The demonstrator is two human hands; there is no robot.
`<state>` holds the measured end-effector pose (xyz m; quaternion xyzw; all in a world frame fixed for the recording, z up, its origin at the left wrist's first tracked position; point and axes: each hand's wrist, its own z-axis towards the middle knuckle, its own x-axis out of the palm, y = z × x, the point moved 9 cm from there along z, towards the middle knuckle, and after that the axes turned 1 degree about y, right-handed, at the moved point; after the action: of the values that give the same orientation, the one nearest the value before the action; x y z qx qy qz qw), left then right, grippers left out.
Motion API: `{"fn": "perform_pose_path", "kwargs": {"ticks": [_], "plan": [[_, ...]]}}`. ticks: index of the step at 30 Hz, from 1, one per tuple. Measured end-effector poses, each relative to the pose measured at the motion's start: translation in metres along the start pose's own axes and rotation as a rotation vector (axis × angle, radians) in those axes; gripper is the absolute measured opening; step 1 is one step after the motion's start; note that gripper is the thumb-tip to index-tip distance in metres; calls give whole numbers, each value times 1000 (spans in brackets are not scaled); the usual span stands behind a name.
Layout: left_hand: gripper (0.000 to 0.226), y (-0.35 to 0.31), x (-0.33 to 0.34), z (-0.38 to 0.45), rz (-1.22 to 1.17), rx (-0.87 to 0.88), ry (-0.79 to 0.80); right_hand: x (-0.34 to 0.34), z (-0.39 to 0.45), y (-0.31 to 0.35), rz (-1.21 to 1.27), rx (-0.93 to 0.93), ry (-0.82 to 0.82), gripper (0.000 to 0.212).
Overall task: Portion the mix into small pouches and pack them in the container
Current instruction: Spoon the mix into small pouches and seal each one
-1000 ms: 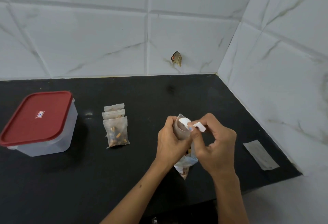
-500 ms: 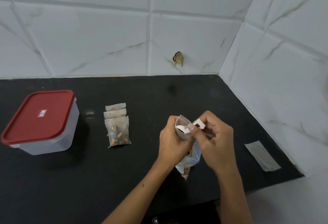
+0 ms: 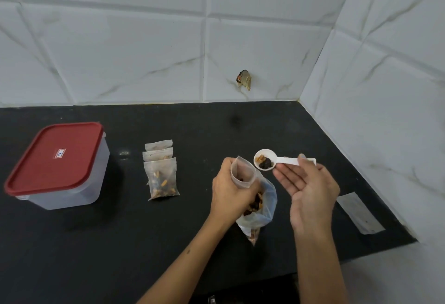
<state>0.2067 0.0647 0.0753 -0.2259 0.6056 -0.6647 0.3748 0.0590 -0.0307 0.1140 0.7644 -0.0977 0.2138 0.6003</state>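
Observation:
My left hand (image 3: 231,190) grips a small clear pouch (image 3: 242,174) upright with its mouth open, a little dark mix inside. The same hand is pressed against a larger plastic bag of mix (image 3: 263,209) that lies under and behind it. My right hand (image 3: 310,190), palm up, pinches the handle of a white measuring spoon (image 3: 265,162). The spoon's bowl holds dark and orange mix and hovers just right of the pouch's mouth. Three filled pouches (image 3: 163,178) lie in an overlapping row to the left. A clear container with a red lid (image 3: 55,159) stands shut at far left.
A flat empty pouch (image 3: 360,212) lies on the black counter (image 3: 120,243) near the right wall. White tiled walls close the back and right sides. A small brown scrap (image 3: 244,79) sticks to the back wall. The counter's front edge runs just below my forearms.
My right hand has turned palm up and drawn the spoon away from the pouch's mouth, to the right. The spoon's bowl now shows mix in it. My left hand stays put.

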Motion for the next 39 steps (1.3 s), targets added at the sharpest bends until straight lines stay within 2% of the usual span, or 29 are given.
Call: {"fn": "perform_pose_path", "kwargs": {"ticks": [2,5,10,12,14,18,21,24,30,39], "plan": [[27,6,-10,2,0,-6,-36,-10,8,-12,32,63,-35,4],[24,17,-28,2,0,-35,-85,-24,24,-33,-241,38,-14,3],[25,42,-39,0,52,-168,-76,-9,24,-53,-989,-289,227,9],[25,55,-36,-1,54,-237,-43,4,19,-60,-1149,-408,311,10],[25,70,-30,-2,44,-321,2,13,17,-71,-1234,-464,367,1],[20,90,-12,-3,-72,-418,136,18,18,-90,-1254,-424,451,7],[14,88,-1,-4,-199,-427,195,24,14,-93,-1222,-390,547,21],[8,85,3,-4,-246,-411,202,24,17,-94,-1241,-312,583,20],[19,90,-2,-4,-220,-435,166,10,26,-79,-1225,-165,620,15],[11,94,-8,-11,-189,-474,147,7,24,-78,-1203,-191,437,12]]}}
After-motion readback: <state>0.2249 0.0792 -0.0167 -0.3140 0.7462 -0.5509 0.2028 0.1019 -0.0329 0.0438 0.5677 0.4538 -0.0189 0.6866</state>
